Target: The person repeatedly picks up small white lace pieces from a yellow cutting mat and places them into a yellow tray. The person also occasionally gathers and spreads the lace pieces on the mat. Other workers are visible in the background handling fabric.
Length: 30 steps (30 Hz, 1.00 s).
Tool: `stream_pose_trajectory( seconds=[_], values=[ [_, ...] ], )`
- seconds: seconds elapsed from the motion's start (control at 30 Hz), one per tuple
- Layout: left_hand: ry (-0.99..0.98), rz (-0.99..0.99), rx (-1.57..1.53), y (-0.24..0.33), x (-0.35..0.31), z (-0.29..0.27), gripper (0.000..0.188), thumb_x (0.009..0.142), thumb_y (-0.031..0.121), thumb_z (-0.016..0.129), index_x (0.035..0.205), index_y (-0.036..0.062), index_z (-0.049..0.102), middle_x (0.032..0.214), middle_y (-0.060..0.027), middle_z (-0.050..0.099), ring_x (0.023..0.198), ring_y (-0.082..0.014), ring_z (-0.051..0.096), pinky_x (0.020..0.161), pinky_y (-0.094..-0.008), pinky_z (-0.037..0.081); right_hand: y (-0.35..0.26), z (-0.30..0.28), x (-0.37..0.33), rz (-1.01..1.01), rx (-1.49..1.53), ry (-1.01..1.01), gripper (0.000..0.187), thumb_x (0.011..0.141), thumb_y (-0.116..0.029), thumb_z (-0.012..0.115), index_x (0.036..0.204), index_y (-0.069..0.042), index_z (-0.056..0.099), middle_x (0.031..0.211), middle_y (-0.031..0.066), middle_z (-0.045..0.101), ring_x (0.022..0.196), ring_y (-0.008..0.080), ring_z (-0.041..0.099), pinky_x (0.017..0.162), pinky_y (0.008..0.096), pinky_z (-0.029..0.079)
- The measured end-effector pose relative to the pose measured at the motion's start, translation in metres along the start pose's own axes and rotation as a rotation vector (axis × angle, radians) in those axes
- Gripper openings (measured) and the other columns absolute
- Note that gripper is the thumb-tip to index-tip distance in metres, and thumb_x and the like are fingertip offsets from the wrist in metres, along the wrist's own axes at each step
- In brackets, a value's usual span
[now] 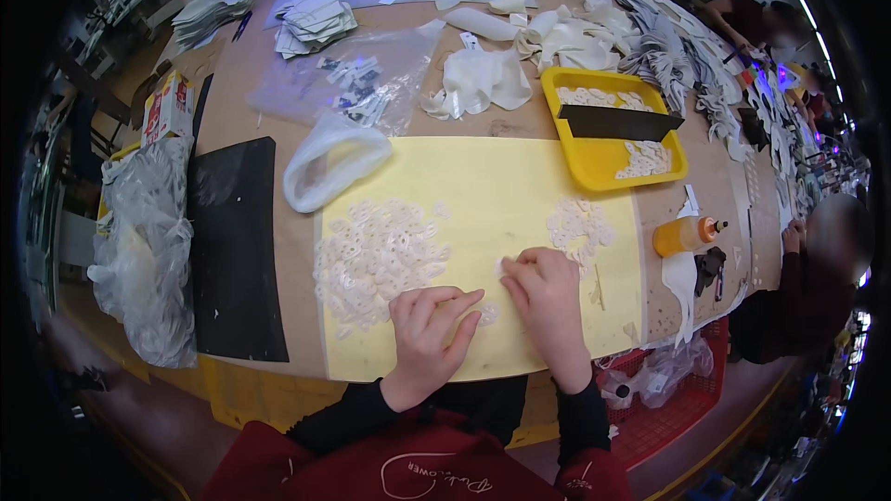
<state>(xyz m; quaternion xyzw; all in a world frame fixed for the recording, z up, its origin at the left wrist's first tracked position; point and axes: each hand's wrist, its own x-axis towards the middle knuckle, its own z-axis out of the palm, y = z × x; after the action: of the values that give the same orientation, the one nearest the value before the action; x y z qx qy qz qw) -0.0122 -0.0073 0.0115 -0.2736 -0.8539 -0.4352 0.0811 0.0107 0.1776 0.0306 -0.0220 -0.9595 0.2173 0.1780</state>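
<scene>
A yellow sheet (483, 195) lies before me on the table. On its left part is a big heap of small cream flat cut pieces with tiny holes (380, 255), and a smaller group of like pieces (581, 224) lies on the right. My right hand (549, 301) pinches a small whitish flat piece (500, 267) between thumb and forefinger, just above the sheet. My left hand (429, 329) hovers beside the heap with thumb and forefinger apart and nothing visible between them. Close to its fingertips, a few pale pieces (488, 314) rest on the sheet.
A yellow tray (568, 165) with a black divider (617, 121) holds more pieces. An orange bottle (682, 236) stands at right. Left are a black mat (237, 250) and a clear plastic bag (144, 250). Fabric piles (580, 42) lie behind; a red basket (664, 422) sits below the edge.
</scene>
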Motion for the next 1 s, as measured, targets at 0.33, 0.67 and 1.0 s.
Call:
stream_pose_trajectory(
  seconds=[0.33, 0.67, 1.0],
  values=[
    [-0.33, 0.159, 0.174, -0.008, 0.006, 0.015, 0.03, 0.093, 0.027, 0.072, 0.121, 0.0173, 0.074, 0.145, -0.0042, 0.059, 0.146, -0.0301, 0.043, 0.119, -0.0714, 0.01, 0.018, -0.025, -0.023, 0.207, -0.103, 0.1, 0.017, 0.083, -0.014, 0.079, 0.099, -0.012, 0.076, 0.093, 0.0003, 0.065, 0.094, 0.0209, 0.059, 0.088, 0.0383, 0.036],
    [-0.216, 0.067, -0.022, -0.009, 0.006, 0.009, 0.027, 0.092, 0.014, 0.072, 0.118, 0.013, 0.075, 0.135, -0.0057, 0.064, 0.143, -0.0339, 0.047, 0.12, -0.0686, 0.011, 0.009, -0.009, -0.021, 0.206, 0.072, 0.051, 0.012, 0.083, -0.012, 0.078, 0.095, -0.009, 0.075, 0.097, 0.0043, 0.064, 0.095, 0.0231, 0.059, 0.088, 0.0375, 0.036],
    [0.046, 0.041, -0.167, -0.007, 0.003, 0.002, 0.024, 0.087, 0.004, 0.072, 0.11, 0.0113, 0.075, 0.118, -0.0045, 0.071, 0.126, -0.0325, 0.06, 0.121, -0.0584, 0.024, -0.01, -0.021, -0.053, 0.278, 0.193, -0.066, 0.049, 0.088, -0.022, 0.077, 0.13, -0.003, 0.063, 0.132, 0.0189, 0.056, 0.124, 0.0363, 0.053, 0.105, 0.0511, 0.041]
  ],
)
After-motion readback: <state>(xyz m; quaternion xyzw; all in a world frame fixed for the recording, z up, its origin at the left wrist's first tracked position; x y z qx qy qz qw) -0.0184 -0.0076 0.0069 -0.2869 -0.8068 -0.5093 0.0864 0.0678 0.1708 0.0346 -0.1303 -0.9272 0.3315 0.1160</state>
